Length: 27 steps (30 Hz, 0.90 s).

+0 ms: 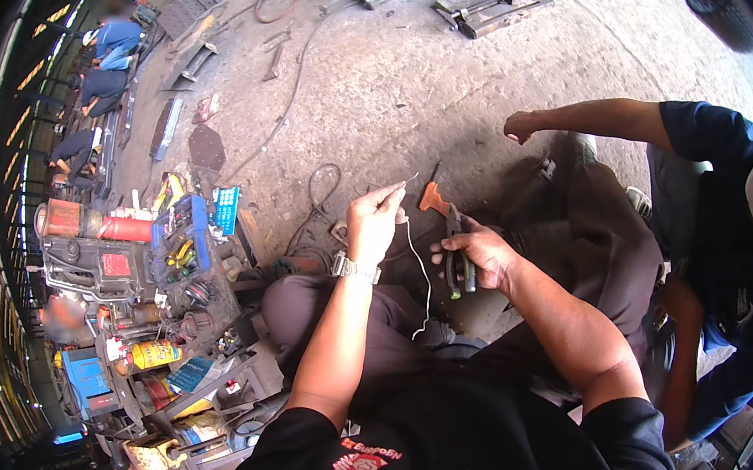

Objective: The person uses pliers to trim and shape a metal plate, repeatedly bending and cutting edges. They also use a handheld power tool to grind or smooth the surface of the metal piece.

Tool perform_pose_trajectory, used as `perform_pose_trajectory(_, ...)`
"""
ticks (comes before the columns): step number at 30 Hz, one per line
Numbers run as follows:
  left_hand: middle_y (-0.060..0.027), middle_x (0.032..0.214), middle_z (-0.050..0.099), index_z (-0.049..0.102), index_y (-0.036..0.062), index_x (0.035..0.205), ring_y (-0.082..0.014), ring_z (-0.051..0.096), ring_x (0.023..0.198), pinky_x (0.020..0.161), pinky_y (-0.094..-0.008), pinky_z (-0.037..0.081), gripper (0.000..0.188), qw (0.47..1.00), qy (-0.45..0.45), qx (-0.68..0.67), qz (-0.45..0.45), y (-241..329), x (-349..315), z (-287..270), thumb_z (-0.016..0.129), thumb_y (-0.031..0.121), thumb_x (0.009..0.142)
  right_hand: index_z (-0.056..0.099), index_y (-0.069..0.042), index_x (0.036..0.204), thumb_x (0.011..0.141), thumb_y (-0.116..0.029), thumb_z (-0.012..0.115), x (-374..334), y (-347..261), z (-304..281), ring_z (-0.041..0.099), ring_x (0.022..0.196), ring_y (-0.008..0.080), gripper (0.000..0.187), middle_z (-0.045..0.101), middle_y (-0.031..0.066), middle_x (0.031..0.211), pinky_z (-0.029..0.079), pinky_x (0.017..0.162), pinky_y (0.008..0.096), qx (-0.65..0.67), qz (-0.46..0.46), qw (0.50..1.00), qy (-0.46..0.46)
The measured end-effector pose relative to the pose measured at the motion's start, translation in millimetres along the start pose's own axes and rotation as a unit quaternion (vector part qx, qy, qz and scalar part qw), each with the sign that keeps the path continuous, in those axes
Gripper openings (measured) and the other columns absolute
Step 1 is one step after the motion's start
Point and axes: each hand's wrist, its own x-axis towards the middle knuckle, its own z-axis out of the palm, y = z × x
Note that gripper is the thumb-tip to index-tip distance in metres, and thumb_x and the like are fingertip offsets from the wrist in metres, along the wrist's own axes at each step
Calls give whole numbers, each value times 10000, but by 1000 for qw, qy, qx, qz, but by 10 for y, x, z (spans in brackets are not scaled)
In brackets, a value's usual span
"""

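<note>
My left hand [372,224] is raised in front of me, thumb and fingers pinched on a thin white wire [429,288]. A short bare-looking end pokes up past the fingertips; the rest hangs in a curve toward my lap. In my right hand [487,252] is a pair of dark-handled pliers [469,278], jaws pointing up and away from me. The pliers' jaws are apart from the wire's tip. Just beyond them lies an orange piece [435,199] with a dark rod, its kind unclear.
A co-worker [711,151] crouches close at my right, one arm stretched forward. A cluttered bench [231,311] with a red cylinder [89,222], a yellow bottle [153,355] and tools stands at left. Cables [291,102] and metal frames [492,7] lie on the concrete floor. Several people work far left.
</note>
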Motion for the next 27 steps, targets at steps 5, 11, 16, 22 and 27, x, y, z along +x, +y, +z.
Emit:
perform_pose_trajectory(5,-26,746,660,731,4,1165,-63,576,577,536,-229,516,245,995,-18,94,5,21,-17,17,679,141,968,254,-152,1565,872,67,573,-2,194,-32,655,715,214,794,668,132,941,566,582,398,-142,-14,986,80)
perform_pose_trajectory(11,-12,728,651,717,19,1203,-46,518,537,484,-219,444,250,992,-40,120,-20,69,-46,7,635,124,992,346,-43,1505,852,31,554,-78,108,56,656,736,192,689,695,135,954,540,626,332,-318,-128,939,32)
perform_pose_trajectory(16,-13,713,643,709,12,1208,-45,506,524,469,-215,423,251,991,-55,113,-37,117,-62,94,628,117,995,309,17,1507,822,-16,512,-45,167,54,614,1143,418,715,637,318,1178,481,993,456,-532,-208,819,66)
perform_pose_trajectory(22,-21,703,639,696,-29,1183,-56,515,525,469,-215,423,242,993,-72,38,-82,62,-64,142,636,102,988,325,10,1495,820,-4,508,-75,33,181,574,1226,440,700,621,343,1217,450,1058,483,-532,-219,815,72)
perform_pose_trajectory(27,-19,685,653,714,11,1193,-53,501,494,458,-232,404,242,993,-70,40,-83,4,-47,177,606,118,1006,375,14,1461,827,-10,520,-62,55,180,589,1193,444,651,634,335,1193,474,1025,493,-545,-259,791,97)
